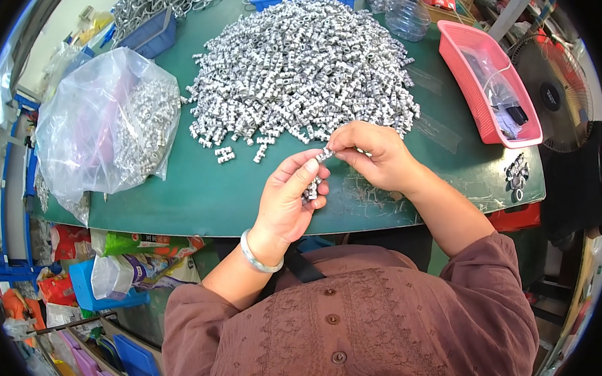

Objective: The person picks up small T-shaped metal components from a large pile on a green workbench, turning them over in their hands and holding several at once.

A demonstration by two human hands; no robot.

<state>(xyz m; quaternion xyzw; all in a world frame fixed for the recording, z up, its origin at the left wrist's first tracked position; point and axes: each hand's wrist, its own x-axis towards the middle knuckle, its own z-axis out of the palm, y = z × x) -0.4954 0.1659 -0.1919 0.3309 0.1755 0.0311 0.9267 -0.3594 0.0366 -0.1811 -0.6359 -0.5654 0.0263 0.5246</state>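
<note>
Near the front edge of the green table [199, 211], my left hand [289, 192] is closed around several small silvery metal parts [310, 190]. Between its thumb and forefinger it holds up one more small metal part [324, 155]. My right hand [373, 154] pinches at the far end of that same part with thumb and forefinger. Just beyond both hands lies a large heap of the same small ribbed metal pieces [301, 71]. A few loose pieces [224, 155] sit at the heap's near left edge.
A clear plastic bag [80, 126] with more metal parts stands at the left. Blue trays [147, 39] of metal rings are at the back. On the right are a pink basket [459, 75], a small cluster of parts [517, 175] and a fan [554, 93].
</note>
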